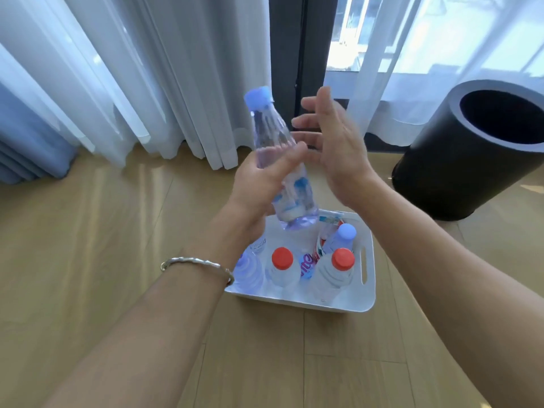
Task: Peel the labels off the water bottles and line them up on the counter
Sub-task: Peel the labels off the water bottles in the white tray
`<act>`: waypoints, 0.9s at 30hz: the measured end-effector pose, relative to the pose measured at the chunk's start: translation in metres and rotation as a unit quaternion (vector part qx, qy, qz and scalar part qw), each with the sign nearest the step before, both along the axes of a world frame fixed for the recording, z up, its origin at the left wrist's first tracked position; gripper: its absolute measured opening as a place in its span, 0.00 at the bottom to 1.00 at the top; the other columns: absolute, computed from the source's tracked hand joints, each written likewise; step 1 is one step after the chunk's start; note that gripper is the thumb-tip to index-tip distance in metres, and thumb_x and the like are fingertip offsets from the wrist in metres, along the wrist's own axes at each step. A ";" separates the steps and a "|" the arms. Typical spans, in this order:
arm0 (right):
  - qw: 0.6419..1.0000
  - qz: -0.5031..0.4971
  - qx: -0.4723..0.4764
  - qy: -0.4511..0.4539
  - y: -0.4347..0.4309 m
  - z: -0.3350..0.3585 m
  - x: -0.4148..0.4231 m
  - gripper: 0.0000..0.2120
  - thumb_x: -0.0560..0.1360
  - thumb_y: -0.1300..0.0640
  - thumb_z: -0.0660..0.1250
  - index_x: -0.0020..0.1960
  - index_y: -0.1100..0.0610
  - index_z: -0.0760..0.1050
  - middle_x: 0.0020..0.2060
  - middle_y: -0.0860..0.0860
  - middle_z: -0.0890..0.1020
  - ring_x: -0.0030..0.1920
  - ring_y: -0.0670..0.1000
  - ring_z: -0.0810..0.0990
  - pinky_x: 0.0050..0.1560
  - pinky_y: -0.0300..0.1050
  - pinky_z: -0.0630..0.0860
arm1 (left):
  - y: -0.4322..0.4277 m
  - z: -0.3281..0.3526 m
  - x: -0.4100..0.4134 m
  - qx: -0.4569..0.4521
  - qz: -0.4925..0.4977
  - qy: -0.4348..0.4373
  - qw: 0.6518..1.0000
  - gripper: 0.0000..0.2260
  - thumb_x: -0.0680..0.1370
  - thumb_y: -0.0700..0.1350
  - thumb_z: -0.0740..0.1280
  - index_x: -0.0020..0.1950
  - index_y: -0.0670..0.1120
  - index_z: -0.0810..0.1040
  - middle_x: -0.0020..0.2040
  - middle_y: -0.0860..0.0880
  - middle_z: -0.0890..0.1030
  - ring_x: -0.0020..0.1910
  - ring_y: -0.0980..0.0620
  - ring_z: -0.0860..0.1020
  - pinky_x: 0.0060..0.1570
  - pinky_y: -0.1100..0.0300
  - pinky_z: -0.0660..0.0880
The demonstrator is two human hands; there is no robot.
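From the head camera: left hand [259, 184] curled round the middle of a water bottle [273, 136], gripping it in the air, tilted, with the blue cap [258, 97] up and leaning away to the left and the base toward the wrists. Blue print on the lower half of that bottle, too blurred to read. Right hand [332, 142] just to the right of it, released, fingers straight and spread, palm turned toward the bottle; touching or not, cannot tell. Silver bracelet [197, 265] on the left wrist. Directly below both hands, a white tub [323, 307] on the wooden floor [88, 231], with a slot handle in its right wall. Inside the tub, more bottles standing upright: a red-capped bottle [281, 272] in the middle, another red-capped bottle [338, 275] to its right, a pale-blue-capped bottle [346, 232] just behind that one, and a clear bottle [250, 272] under the left wrist, cap half hidden. Among them, loose label strips [307, 263] with red and purple print. To the right of the right hand, a black round bin [459, 172], open at the top, inside too dark to read. Beyond the hands, white curtains [147, 83] hanging to the floor.
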State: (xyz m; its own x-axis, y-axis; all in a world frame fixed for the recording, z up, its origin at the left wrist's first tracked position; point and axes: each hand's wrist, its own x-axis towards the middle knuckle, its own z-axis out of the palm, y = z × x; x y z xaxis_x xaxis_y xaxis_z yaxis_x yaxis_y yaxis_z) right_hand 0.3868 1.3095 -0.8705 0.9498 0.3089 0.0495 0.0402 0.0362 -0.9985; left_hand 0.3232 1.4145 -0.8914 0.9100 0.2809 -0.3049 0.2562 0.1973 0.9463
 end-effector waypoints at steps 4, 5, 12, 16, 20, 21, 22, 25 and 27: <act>0.975 0.110 -0.190 -0.029 0.004 -0.035 -0.011 0.20 0.81 0.43 0.57 0.54 0.59 0.76 0.46 0.57 0.81 0.45 0.53 0.80 0.54 0.58 0.78 | 0.015 0.006 0.009 -0.164 0.147 0.007 0.975 0.36 0.64 0.57 0.77 0.67 0.45 0.71 0.58 0.41 0.81 0.55 0.40 0.81 0.50 0.34 0.77; 0.968 0.143 -0.203 -0.030 0.006 -0.041 -0.016 0.18 0.80 0.42 0.58 0.56 0.55 0.76 0.46 0.53 0.82 0.46 0.52 0.81 0.54 0.55 0.78 | 0.018 0.007 0.010 -0.164 0.172 0.012 0.971 0.34 0.65 0.57 0.77 0.66 0.45 0.72 0.56 0.41 0.81 0.54 0.41 0.81 0.49 0.34 0.77; 0.959 0.166 -0.221 -0.066 0.018 -0.046 -0.023 0.10 0.79 0.40 0.59 0.44 0.43 0.73 0.32 0.39 0.77 0.33 0.34 0.76 0.33 0.27 0.68 | 0.017 0.002 0.010 -0.129 0.201 0.039 0.970 0.24 0.72 0.47 0.74 0.65 0.43 0.71 0.54 0.41 0.80 0.46 0.44 0.83 0.43 0.45 0.82; 0.958 0.165 -0.224 -0.076 0.019 -0.052 -0.022 0.19 0.80 0.39 0.55 0.65 0.46 0.73 0.47 0.42 0.83 0.46 0.36 0.80 0.46 0.34 0.74 | 0.017 -0.003 0.011 -0.105 0.193 0.037 0.975 0.30 0.71 0.47 0.76 0.68 0.42 0.69 0.59 0.40 0.80 0.48 0.44 0.83 0.44 0.45 0.81; 0.964 0.163 -0.199 -0.066 0.015 -0.056 -0.015 0.26 0.80 0.38 0.54 0.75 0.45 0.62 0.63 0.48 0.79 0.62 0.44 0.77 0.61 0.41 0.74 | 0.013 -0.001 0.014 -0.101 0.194 0.024 0.976 0.31 0.69 0.47 0.77 0.68 0.42 0.68 0.60 0.41 0.80 0.50 0.43 0.83 0.46 0.41 0.80; 0.967 0.156 -0.188 -0.068 0.014 -0.056 -0.015 0.25 0.80 0.40 0.54 0.75 0.45 0.63 0.63 0.48 0.79 0.61 0.44 0.77 0.59 0.38 0.74 | 0.012 0.000 0.015 -0.101 0.195 0.022 0.975 0.30 0.70 0.47 0.76 0.68 0.42 0.69 0.59 0.42 0.80 0.47 0.45 0.83 0.43 0.43 0.81; 0.971 0.143 -0.178 -0.069 0.014 -0.055 -0.015 0.23 0.81 0.42 0.55 0.74 0.46 0.65 0.62 0.47 0.79 0.60 0.43 0.78 0.56 0.35 0.75 | 0.012 0.002 0.015 -0.103 0.198 0.022 0.974 0.29 0.71 0.47 0.76 0.68 0.42 0.69 0.57 0.42 0.81 0.44 0.46 0.83 0.41 0.45 0.82; 0.983 0.071 -0.143 -0.086 0.019 -0.051 -0.021 0.18 0.80 0.47 0.60 0.67 0.51 0.75 0.55 0.47 0.83 0.53 0.41 0.81 0.50 0.32 0.77 | 0.010 0.004 0.016 -0.131 0.223 0.017 0.966 0.25 0.72 0.47 0.74 0.66 0.43 0.70 0.54 0.43 0.82 0.45 0.45 0.84 0.44 0.44 0.81; 0.988 0.012 -0.123 -0.092 0.024 -0.050 -0.025 0.11 0.78 0.50 0.66 0.57 0.54 0.80 0.46 0.45 0.84 0.46 0.40 0.82 0.45 0.32 0.77 | 0.010 0.002 0.017 -0.137 0.251 0.009 0.958 0.27 0.72 0.48 0.74 0.67 0.44 0.69 0.58 0.42 0.81 0.51 0.43 0.83 0.50 0.41 0.80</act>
